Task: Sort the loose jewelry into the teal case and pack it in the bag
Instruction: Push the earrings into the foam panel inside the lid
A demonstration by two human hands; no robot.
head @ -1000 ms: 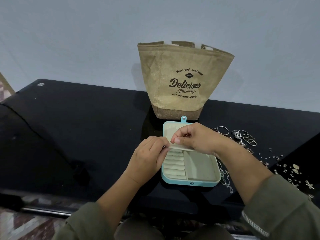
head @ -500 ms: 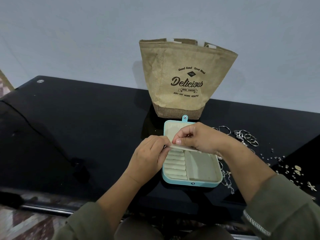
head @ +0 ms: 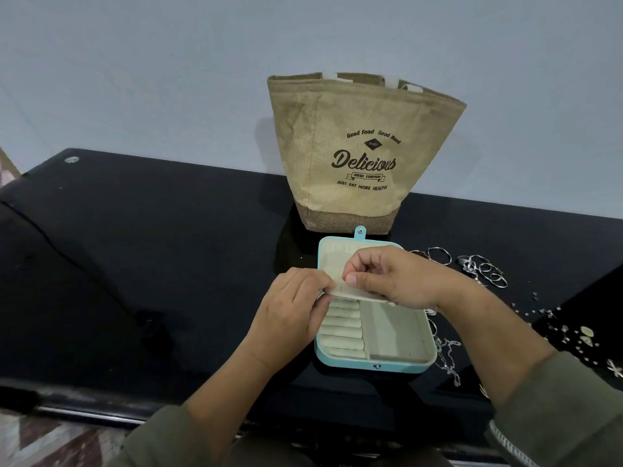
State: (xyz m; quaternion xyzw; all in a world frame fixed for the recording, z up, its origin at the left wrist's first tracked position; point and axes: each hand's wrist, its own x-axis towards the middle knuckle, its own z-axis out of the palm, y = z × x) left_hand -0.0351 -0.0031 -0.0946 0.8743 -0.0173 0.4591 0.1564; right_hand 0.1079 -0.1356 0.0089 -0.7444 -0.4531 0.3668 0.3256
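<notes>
Open and flat on the black table [head: 168, 247], just in front of the upright burlap bag [head: 354, 156]: teal case [head: 404, 367], lid laid back toward the bag, snap tab at the far edge. Inside, ring rolls [head: 342, 332] in the left part, a bare compartment to their right. Across the middle, a cream inner flap [head: 350, 293], pinched at its left end by the left hand [head: 290, 311], fingers curled onto it, and pinched nearer the middle by the right hand [head: 391, 278]. Right of the case on the table, silver rings [head: 482, 267], a chain [head: 448, 358] just beside the case wall, small studs [head: 586, 335] farther out.
</notes>
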